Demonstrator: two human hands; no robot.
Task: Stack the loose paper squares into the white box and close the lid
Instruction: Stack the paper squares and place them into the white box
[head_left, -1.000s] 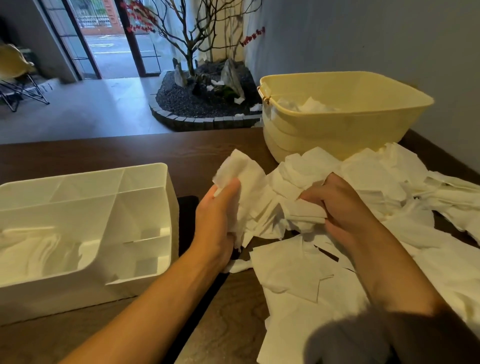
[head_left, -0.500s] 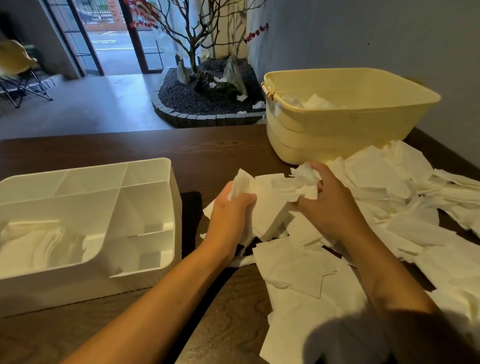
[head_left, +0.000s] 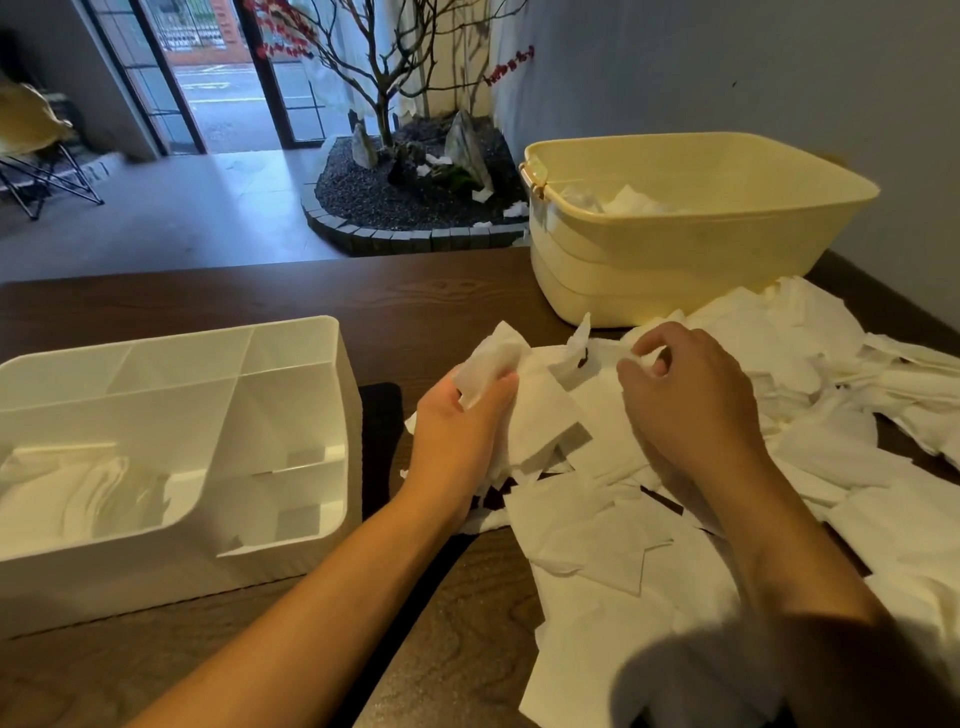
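A heap of loose white paper squares (head_left: 613, 535) covers the right half of the dark wooden table. My left hand (head_left: 457, 436) grips a small bunch of these squares (head_left: 493, 358), which stick up above my thumb. My right hand (head_left: 685, 400) hovers over the heap with its fingertips pinched on the edge of one square. The white box (head_left: 337, 415) stands open at the left, apart from both hands, with inner dividers and some white paper lying in its large left compartment. No lid shows.
A cream plastic tub (head_left: 675, 249) with some paper inside stands at the back right, touching the heap. A black mat (head_left: 382, 441) lies between the box and my left hand. Beyond the table's far edge is a rock garden with a bare tree (head_left: 405, 176).
My left hand has gathered squares into a tighter bunch and shifted slightly right. My right hand has moved farther back over the heap and now pinches a single square.
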